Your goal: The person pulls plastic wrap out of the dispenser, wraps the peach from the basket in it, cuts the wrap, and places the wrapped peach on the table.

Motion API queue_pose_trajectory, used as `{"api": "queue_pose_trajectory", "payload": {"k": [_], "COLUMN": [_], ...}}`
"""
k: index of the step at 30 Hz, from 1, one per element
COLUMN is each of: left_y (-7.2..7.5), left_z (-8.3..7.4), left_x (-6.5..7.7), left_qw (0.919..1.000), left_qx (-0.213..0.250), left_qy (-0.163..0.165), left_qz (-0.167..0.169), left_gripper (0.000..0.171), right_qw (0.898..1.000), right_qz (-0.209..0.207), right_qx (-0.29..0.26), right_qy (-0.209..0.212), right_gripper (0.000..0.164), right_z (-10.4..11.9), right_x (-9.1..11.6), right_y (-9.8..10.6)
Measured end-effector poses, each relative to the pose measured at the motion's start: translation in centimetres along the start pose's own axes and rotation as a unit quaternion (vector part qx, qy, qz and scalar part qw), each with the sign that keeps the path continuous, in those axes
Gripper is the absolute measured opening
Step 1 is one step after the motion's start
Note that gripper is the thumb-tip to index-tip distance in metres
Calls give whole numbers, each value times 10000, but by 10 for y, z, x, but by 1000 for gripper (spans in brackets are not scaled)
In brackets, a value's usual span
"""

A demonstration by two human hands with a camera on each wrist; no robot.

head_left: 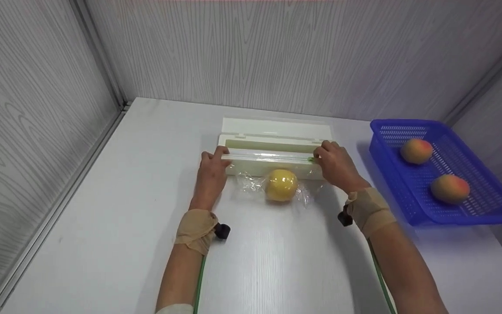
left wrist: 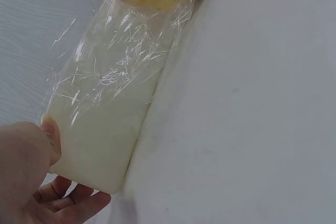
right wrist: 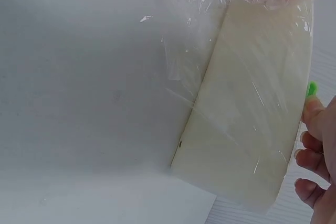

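A cream cling film dispenser [head_left: 255, 168] lies across the table, its lid [head_left: 277, 127] folded back. My left hand [head_left: 211, 174] grips the dispenser's left end, thumb on the front top edge and fingers curled round the end. At the right end, my right hand [head_left: 338, 168] has its thumb at the green slide cutter [right wrist: 312, 88] on the bar, fingers curled behind. In front of the dispenser sits a yellow peach-like fruit [head_left: 282, 185] under clear cling film [left wrist: 113, 72], which spreads crumpled over the dispenser's front. The right wrist view shows a pink patch on the fruit.
On the right stands a blue perforated basket [head_left: 392, 187] holding two peach-like fruits, one farther back [head_left: 416, 151] and one nearer [head_left: 450, 189]. Wood-grain panels [head_left: 251, 56] enclose the white table [head_left: 268, 261] at the back and sides.
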State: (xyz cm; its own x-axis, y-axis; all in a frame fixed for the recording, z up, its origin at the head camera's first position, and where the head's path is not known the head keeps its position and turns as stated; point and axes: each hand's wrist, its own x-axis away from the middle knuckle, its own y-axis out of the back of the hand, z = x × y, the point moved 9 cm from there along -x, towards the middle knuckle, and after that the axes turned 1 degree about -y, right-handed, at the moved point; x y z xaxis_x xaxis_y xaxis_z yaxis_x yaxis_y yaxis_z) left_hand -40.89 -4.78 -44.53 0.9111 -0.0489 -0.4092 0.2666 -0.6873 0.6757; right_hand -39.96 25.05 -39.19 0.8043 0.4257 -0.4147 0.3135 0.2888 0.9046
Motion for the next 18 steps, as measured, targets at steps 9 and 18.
{"api": "queue_pose_trajectory", "payload": {"k": [9, 18], "left_y": [1, 3], "left_z": [0, 1], "left_x": [0, 0], "left_qw": [9999, 9999], "left_qx": [-34, 57], "left_qy": [-55, -54], "left_qz": [-107, -147], "left_gripper": [22, 23], "right_qw": [9999, 9992], "right_qz": [-92, -48], "right_qx": [-49, -182], "right_qy": [-28, -352], "right_gripper": [5, 4], "right_z": [-6, -13], "right_x": [3, 8], "right_y": [4, 3]}}
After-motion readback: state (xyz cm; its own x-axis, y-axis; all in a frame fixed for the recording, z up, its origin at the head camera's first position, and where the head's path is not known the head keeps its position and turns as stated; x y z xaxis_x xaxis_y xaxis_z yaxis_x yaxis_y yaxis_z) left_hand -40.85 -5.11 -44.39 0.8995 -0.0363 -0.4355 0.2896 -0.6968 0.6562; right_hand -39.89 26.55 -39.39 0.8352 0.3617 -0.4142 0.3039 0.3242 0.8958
